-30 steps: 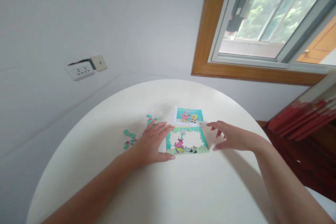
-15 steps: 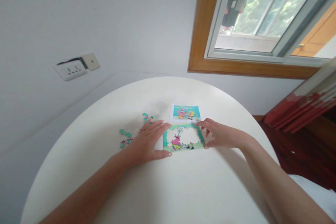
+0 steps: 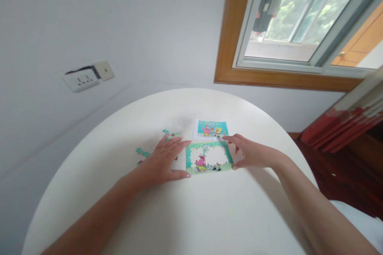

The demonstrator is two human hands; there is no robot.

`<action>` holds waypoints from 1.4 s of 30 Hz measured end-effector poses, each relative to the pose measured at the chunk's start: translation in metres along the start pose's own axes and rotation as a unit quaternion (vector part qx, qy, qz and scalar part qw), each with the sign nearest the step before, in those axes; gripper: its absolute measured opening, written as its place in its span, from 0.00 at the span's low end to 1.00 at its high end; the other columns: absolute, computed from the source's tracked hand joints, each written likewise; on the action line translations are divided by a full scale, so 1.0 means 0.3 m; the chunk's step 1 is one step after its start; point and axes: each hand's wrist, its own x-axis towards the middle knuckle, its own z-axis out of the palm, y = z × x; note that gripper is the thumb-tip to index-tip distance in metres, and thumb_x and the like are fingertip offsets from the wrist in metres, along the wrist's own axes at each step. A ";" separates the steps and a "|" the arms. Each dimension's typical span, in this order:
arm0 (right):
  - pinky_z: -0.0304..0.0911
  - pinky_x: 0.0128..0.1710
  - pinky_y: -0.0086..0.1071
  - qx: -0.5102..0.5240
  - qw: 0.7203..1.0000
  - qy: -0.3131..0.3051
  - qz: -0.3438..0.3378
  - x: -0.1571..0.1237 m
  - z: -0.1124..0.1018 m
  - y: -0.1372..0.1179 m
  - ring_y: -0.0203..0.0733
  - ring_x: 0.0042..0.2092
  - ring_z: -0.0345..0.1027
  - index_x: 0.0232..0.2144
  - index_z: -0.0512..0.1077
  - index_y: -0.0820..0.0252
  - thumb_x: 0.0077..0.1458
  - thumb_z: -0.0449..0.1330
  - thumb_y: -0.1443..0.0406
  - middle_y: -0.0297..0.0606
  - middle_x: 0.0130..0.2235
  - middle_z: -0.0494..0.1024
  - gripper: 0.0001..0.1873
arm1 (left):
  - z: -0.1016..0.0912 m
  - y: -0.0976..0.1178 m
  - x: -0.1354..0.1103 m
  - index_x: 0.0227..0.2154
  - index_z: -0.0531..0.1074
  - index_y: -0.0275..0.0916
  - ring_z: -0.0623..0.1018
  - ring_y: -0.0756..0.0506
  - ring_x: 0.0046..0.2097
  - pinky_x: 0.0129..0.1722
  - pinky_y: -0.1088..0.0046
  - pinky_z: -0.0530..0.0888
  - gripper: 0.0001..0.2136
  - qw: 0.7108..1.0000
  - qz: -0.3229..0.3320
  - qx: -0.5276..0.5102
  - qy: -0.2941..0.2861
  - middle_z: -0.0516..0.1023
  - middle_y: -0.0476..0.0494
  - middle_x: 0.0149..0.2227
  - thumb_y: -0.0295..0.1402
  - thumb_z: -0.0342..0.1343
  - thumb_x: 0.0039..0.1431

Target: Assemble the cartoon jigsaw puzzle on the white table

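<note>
A partly assembled jigsaw puzzle (image 3: 209, 169) lies flat on the table, its teal and green border joined around a bare white middle. A pink starfish figure is put together at its left side. My left hand (image 3: 161, 162) rests at its left edge, fingers spread, with the index tip and thumb near the two left corners. At the opposite edge, my right hand (image 3: 249, 152) has its thumb and forefinger wide apart, touching or close to the right corners. Loose puzzle pieces (image 3: 143, 152) lie left of my left hand, partly covered by it.
Just behind the puzzle lies a reference picture card (image 3: 220, 123) showing the cartoon figures. All of this is on a round white table (image 3: 194, 219) against a wall. A wall socket (image 3: 82, 79) is at left, a wood-framed window (image 3: 278, 72) and a curtain (image 3: 338, 119) at right.
My left hand has shifted slightly left, and its fingertips no longer overlap the puzzle's edge. More of the loose pieces are covered by it. My right hand has barely moved.
</note>
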 end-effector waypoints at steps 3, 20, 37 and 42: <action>0.65 0.48 0.38 -0.008 1.000 0.004 -0.013 0.006 0.006 0.002 0.42 0.44 0.67 0.63 0.52 0.51 0.40 0.68 0.64 0.42 0.53 0.63 0.49 | 0.000 0.004 0.000 0.61 0.55 0.42 0.59 0.37 0.64 0.65 0.52 0.45 0.40 1.000 0.005 -0.002 0.000 0.63 0.37 0.61 0.54 0.58 0.49; 0.65 0.45 0.40 -0.056 0.963 0.238 -0.109 0.059 -0.006 0.002 0.42 0.40 0.69 0.37 0.75 0.57 0.56 0.54 0.68 0.42 0.41 0.73 0.10 | -0.189 -0.168 -0.068 0.44 0.72 0.39 0.74 0.41 0.47 0.51 0.63 0.68 0.16 0.980 -0.100 -0.011 0.172 0.77 0.41 0.44 0.42 0.44 0.64; 0.62 0.51 0.40 -0.084 0.959 0.156 -0.221 0.188 0.069 -0.133 0.44 0.48 0.67 0.40 0.77 0.57 0.55 0.52 0.72 0.42 0.43 0.76 0.16 | -0.140 -0.151 -0.081 0.41 0.74 0.39 0.72 0.40 0.47 0.50 0.62 0.67 0.13 0.996 -0.092 -0.019 0.012 0.74 0.40 0.42 0.38 0.51 0.57; 0.61 0.49 0.38 -0.087 0.958 0.138 -0.236 0.227 0.093 -0.197 0.43 0.45 0.68 0.40 0.77 0.58 0.55 0.53 0.73 0.41 0.40 0.77 0.16 | -0.129 -0.129 -0.067 0.36 0.74 0.39 0.72 0.40 0.44 0.48 0.61 0.68 0.10 0.995 -0.100 -0.019 0.010 0.74 0.40 0.38 0.35 0.51 0.56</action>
